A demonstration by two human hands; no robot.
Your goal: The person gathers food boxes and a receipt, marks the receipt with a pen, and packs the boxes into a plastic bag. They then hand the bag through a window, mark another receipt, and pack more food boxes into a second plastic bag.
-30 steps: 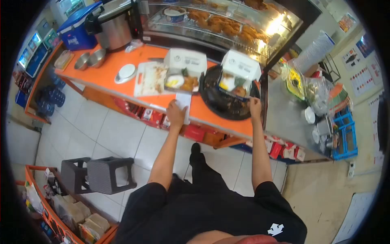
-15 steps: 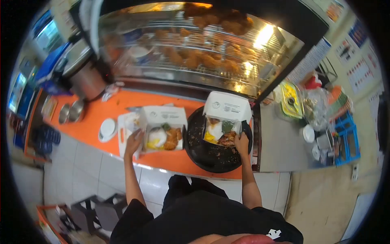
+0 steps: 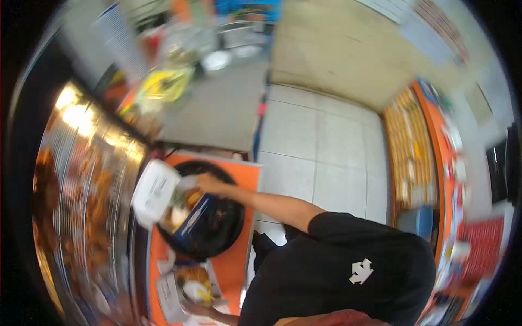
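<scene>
My right hand [image 3: 213, 186] is closed on the edge of an open white takeaway meal box [image 3: 156, 190] with a blue side. The box, holding rice, something green, something yellow and browned meat, sits tilted over a round black pan [image 3: 225, 225]. At the bottom of the view my left hand [image 3: 200, 310], partly blurred, has its fingers at the edge of a second open meal box [image 3: 169, 298]. That one contains rice, yellow food and a fried piece, and rests on the orange counter [image 3: 231, 274].
A lit glass display cabinet [image 3: 81, 217] with fried pieces on racks stands at the left. Beyond the pan is a grey worktop [image 3: 217, 111] with a yellow-filled tub [image 3: 163, 86] and white cups. An orange shelf unit [image 3: 429, 141] lines the right wall over a tiled floor [image 3: 321, 146].
The head view has swung sharply to the right, so the counter now appears at the left and the floor and shelves show. Each hand stays at its meal box.
</scene>
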